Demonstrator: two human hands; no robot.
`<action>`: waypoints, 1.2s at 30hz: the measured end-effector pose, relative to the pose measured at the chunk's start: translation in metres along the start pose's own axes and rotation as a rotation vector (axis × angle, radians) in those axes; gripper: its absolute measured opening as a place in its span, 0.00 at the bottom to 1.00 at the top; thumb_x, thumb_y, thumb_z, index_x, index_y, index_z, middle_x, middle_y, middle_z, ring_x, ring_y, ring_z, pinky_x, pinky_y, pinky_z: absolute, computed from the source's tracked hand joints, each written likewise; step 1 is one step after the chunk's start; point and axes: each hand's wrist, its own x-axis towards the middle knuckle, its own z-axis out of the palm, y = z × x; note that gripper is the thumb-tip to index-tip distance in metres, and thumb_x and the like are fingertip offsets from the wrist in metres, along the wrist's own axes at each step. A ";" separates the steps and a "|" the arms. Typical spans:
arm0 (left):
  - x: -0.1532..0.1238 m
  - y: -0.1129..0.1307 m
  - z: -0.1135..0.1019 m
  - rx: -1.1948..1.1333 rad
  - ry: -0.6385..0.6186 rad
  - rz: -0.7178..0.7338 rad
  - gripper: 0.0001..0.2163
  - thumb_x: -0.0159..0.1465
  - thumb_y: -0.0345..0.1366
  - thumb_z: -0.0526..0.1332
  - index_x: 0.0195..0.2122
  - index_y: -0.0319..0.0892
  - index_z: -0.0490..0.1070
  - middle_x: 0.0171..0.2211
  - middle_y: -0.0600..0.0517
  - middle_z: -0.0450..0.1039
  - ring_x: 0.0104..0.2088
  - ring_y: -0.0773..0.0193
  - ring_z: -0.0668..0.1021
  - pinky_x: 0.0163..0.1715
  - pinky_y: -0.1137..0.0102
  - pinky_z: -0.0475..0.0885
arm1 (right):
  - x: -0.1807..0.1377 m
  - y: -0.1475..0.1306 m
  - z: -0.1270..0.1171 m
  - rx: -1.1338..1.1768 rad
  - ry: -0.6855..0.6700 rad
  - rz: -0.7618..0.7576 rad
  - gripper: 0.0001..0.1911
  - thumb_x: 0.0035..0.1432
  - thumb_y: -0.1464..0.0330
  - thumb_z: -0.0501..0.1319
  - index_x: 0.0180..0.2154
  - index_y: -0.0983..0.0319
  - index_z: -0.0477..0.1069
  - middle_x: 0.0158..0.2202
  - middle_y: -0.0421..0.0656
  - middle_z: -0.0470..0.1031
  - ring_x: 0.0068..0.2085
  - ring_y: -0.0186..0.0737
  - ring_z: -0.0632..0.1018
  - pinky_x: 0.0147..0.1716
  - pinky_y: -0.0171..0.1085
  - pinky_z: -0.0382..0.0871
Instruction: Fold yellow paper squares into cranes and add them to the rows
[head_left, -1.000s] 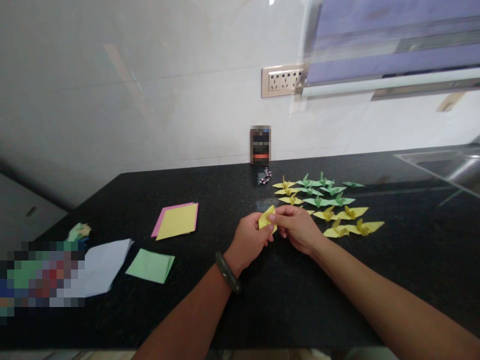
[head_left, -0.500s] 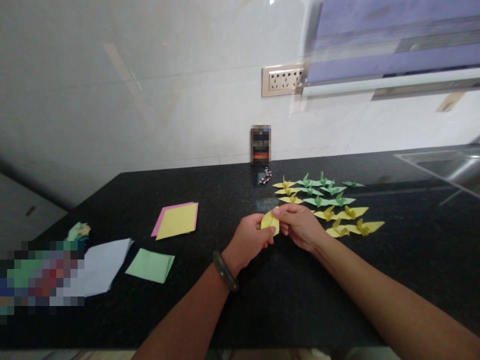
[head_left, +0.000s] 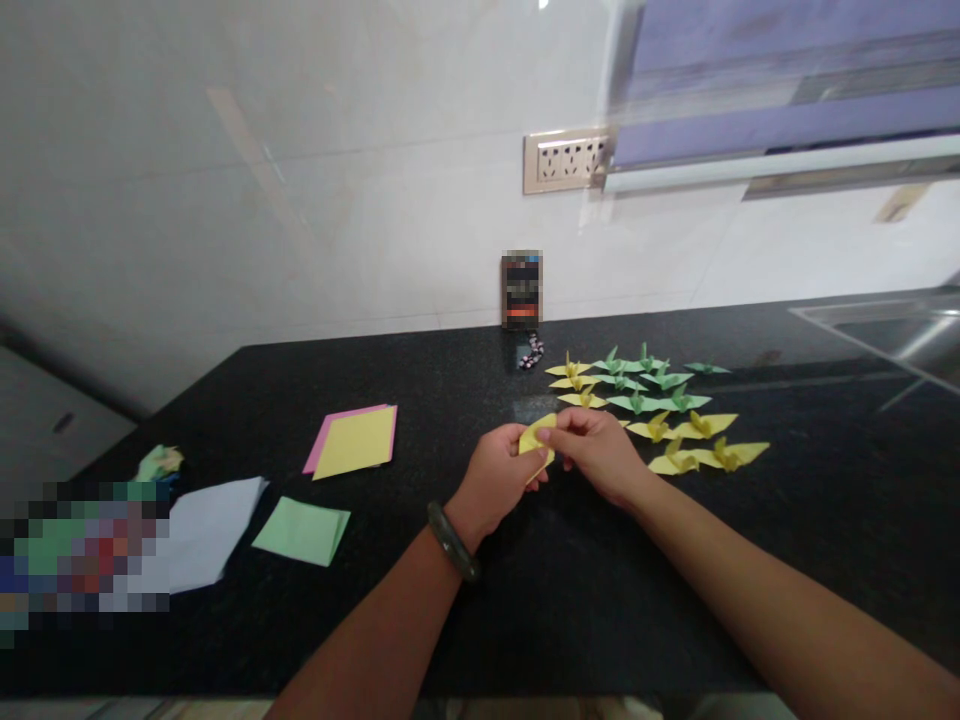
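Note:
A small folded piece of yellow paper [head_left: 535, 440] is held above the dark countertop [head_left: 570, 600]. My left hand [head_left: 501, 465] pinches its left and lower side, thumb on top. My right hand [head_left: 600, 448] grips its right side, with the thumb pressed on the paper's face; the other fingertips are partly hidden behind it. Just to the right stand several yellow paper cranes [head_left: 701, 427] and several green paper cranes [head_left: 637, 400] in rows, one partly covered by my right hand.
At left lie yellow and pink paper sheets [head_left: 356, 443], a folded green paper [head_left: 302, 530], white paper [head_left: 214, 535] and a crumpled paper bit [head_left: 159, 462]. A phone-like object [head_left: 522, 290] with a beaded strap [head_left: 532, 352] leans on the wall. A sink edge [head_left: 870, 340] is far right.
My right thumb has slid left and down across the yellow paper, whose upper part now looks bent over. My left hand has barely shifted.

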 end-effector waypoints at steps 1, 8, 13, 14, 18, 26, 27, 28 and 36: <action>0.000 0.000 0.001 -0.021 -0.003 -0.006 0.04 0.53 0.29 0.59 0.29 0.36 0.66 0.17 0.56 0.67 0.17 0.74 0.68 0.18 0.78 0.63 | 0.000 0.000 0.000 -0.022 0.025 -0.010 0.14 0.46 0.60 0.64 0.20 0.64 0.67 0.17 0.36 0.66 0.16 0.26 0.63 0.14 0.28 0.56; -0.001 0.000 0.003 -0.215 0.070 0.032 0.16 0.51 0.30 0.63 0.41 0.38 0.62 0.21 0.56 0.70 0.20 0.69 0.73 0.22 0.74 0.69 | -0.001 0.000 0.001 -0.001 -0.028 -0.053 0.12 0.45 0.61 0.64 0.27 0.64 0.69 0.22 0.38 0.70 0.19 0.28 0.67 0.17 0.29 0.60; 0.004 -0.004 -0.002 -0.489 -0.058 -0.020 0.15 0.56 0.45 0.58 0.35 0.36 0.66 0.23 0.50 0.73 0.23 0.65 0.76 0.26 0.71 0.71 | -0.002 -0.002 0.001 0.087 0.001 -0.062 0.13 0.47 0.61 0.63 0.23 0.63 0.66 0.17 0.35 0.66 0.18 0.28 0.67 0.18 0.30 0.62; 0.005 -0.004 -0.002 -0.540 -0.061 -0.044 0.17 0.58 0.48 0.55 0.34 0.36 0.66 0.23 0.49 0.73 0.23 0.64 0.77 0.26 0.70 0.71 | -0.002 -0.003 0.001 0.090 0.013 -0.066 0.13 0.47 0.60 0.63 0.23 0.63 0.66 0.17 0.35 0.66 0.17 0.28 0.67 0.18 0.30 0.61; 0.005 -0.005 -0.003 -0.561 -0.075 -0.049 0.14 0.59 0.44 0.55 0.35 0.36 0.66 0.23 0.49 0.73 0.23 0.66 0.76 0.25 0.72 0.71 | -0.002 -0.003 0.001 0.027 0.041 -0.113 0.13 0.46 0.60 0.63 0.23 0.62 0.65 0.19 0.35 0.66 0.18 0.29 0.67 0.18 0.31 0.63; 0.002 -0.004 -0.004 -0.593 -0.114 -0.061 0.10 0.60 0.39 0.56 0.35 0.36 0.67 0.24 0.49 0.73 0.23 0.66 0.76 0.23 0.73 0.70 | -0.003 0.002 0.001 -0.286 0.112 -0.331 0.09 0.52 0.64 0.58 0.24 0.61 0.65 0.22 0.37 0.64 0.21 0.31 0.67 0.20 0.32 0.63; 0.002 -0.004 -0.004 -0.582 -0.121 -0.052 0.10 0.59 0.39 0.57 0.35 0.36 0.67 0.24 0.49 0.73 0.23 0.66 0.76 0.23 0.72 0.70 | -0.003 0.002 0.001 -0.310 0.124 -0.349 0.08 0.53 0.65 0.58 0.24 0.61 0.65 0.22 0.37 0.63 0.22 0.31 0.67 0.20 0.32 0.63; 0.002 -0.005 -0.004 -0.569 -0.131 -0.043 0.11 0.58 0.39 0.58 0.36 0.36 0.68 0.25 0.49 0.73 0.24 0.66 0.76 0.24 0.72 0.70 | -0.003 0.002 0.001 -0.322 0.136 -0.362 0.08 0.53 0.65 0.58 0.24 0.61 0.65 0.22 0.38 0.63 0.22 0.31 0.67 0.20 0.32 0.63; 0.004 -0.010 -0.002 -0.492 -0.041 -0.016 0.17 0.51 0.35 0.65 0.42 0.36 0.68 0.25 0.51 0.73 0.24 0.67 0.75 0.26 0.72 0.70 | -0.004 0.008 0.003 -0.210 0.154 -0.306 0.09 0.51 0.61 0.60 0.26 0.60 0.66 0.23 0.39 0.67 0.24 0.34 0.70 0.23 0.35 0.67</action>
